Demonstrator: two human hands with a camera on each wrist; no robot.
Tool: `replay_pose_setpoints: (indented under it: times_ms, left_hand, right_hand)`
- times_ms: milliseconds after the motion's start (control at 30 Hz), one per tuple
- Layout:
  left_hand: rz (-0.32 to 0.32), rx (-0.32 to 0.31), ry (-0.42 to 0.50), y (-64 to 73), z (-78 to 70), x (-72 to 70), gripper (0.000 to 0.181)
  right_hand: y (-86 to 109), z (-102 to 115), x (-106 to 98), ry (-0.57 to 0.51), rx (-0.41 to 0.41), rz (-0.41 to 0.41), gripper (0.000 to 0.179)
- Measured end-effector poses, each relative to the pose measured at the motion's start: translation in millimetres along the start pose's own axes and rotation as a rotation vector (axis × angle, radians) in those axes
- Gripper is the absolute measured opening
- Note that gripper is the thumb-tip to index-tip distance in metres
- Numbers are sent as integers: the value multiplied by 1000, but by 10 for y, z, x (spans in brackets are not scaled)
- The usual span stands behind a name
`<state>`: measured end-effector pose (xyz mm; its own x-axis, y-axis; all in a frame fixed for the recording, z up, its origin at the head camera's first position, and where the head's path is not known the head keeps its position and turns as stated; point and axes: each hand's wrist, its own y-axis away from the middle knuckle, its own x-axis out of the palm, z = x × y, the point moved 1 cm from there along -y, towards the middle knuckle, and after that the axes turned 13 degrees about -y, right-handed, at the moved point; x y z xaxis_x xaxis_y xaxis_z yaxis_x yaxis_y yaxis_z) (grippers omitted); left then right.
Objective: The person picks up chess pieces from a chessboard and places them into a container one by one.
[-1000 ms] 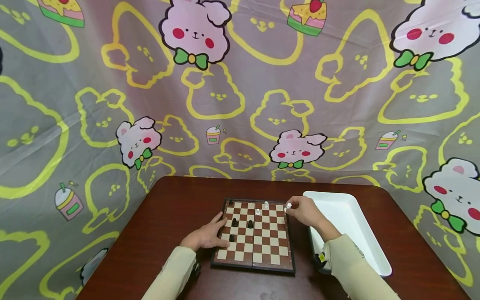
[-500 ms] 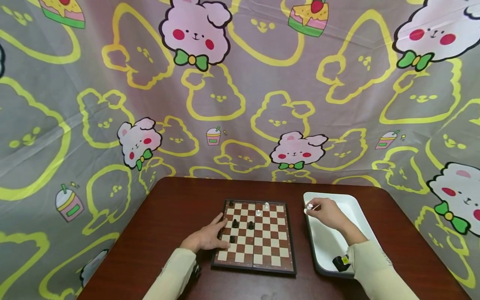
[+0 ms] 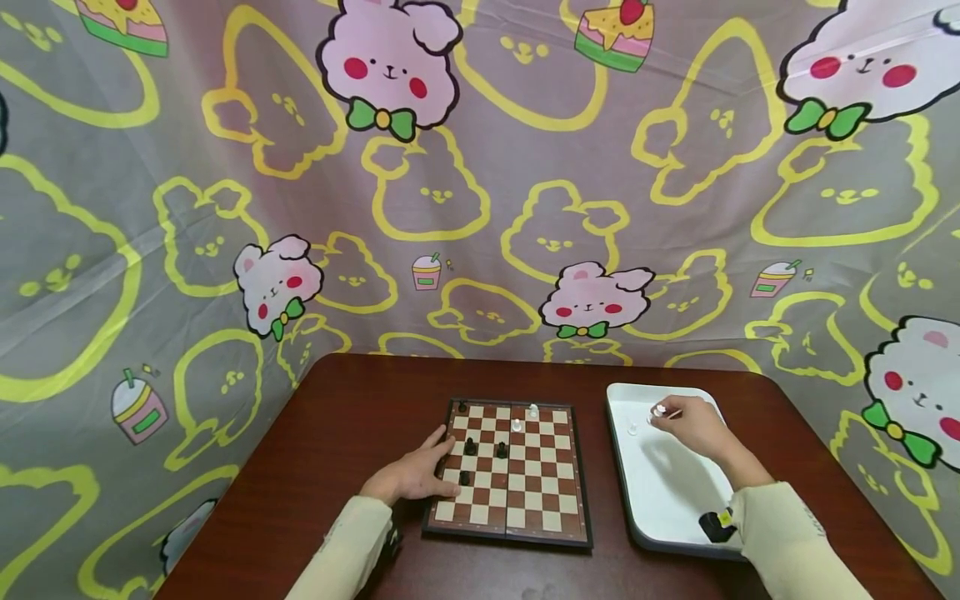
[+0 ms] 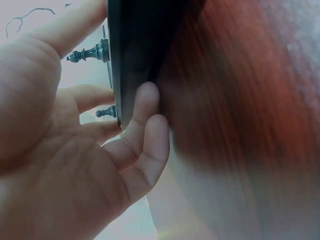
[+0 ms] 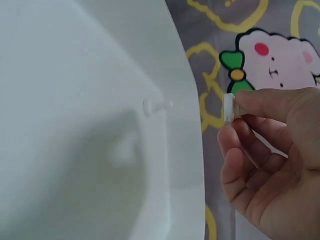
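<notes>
Over the white tray (image 3: 675, 500), my right hand (image 3: 693, 423) pinches a white chess piece (image 5: 228, 107) between thumb and fingers; the grip hides most of it. A small white chess piece (image 3: 632, 427) stands inside the tray near its far left corner. My left hand (image 3: 412, 473) is spread at the left edge of the chessboard (image 3: 543, 500), thumb and some fingertips on its rim. In the left wrist view, two other fingers (image 4: 157, 130) bend along the board's side. Several black chess pieces (image 3: 470, 447) occupy the board's left half. Two white chess pieces (image 3: 517, 425) stand near its far side.
A dark red-brown table (image 3: 375, 392) carries both board and tray. Behind it hangs a grey curtain (image 3: 480, 317) printed with rabbits and yellow outlines. A black device with a yellow patch (image 3: 716, 525) sits at my right wrist, over the tray's near end.
From the board's far right corner, my right hand has moved right over the tray, carrying the white chess piece. A white piece in the tray has come into view. The left hand stays put.
</notes>
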<state>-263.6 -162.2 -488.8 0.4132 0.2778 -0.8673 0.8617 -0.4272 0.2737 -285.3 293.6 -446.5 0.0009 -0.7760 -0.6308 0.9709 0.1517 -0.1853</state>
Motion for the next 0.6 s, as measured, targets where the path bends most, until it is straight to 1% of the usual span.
replay_pose_setpoints:
  times_ms: [200, 267, 500, 600]
  left_hand:
    - [-1, 0, 0, -10, 13, 7, 88]
    - [-3, -3, -2, -17, 17, 10, 89]
    - [-4, -2, 4, -15, 16, 9, 89]
    - [-3, -2, 10, -11, 14, 12, 89]
  right_hand:
    - [41, -129, -64, 19, 66, 6, 13]
    - [52, -154, -72, 27, 85, -3, 13]
    - [74, -177, -100, 36, 109, -16, 27]
    - [65, -171, -97, 33, 123, -29, 29]
